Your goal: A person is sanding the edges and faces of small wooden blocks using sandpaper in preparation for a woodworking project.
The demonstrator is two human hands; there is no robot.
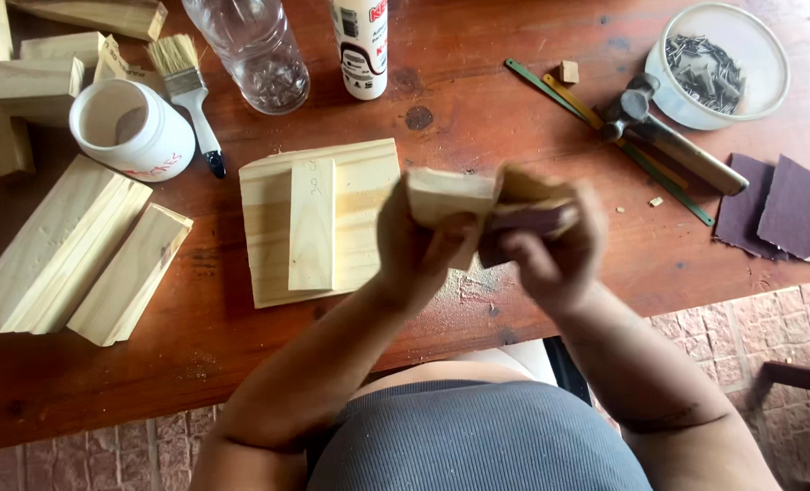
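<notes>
My left hand [416, 238] grips block [449, 195] above counter's [478, 109] near edge; right hand [550, 245] pinches folded sandpaper [525, 207] against block end, for rubbing.

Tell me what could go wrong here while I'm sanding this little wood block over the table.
The left hand holds the small wood block close to the folded sandpaper in the right hand, so fingers may get scraped. Dust could fall on the flat pine board below. A slip might knock the clear bottle.
</notes>
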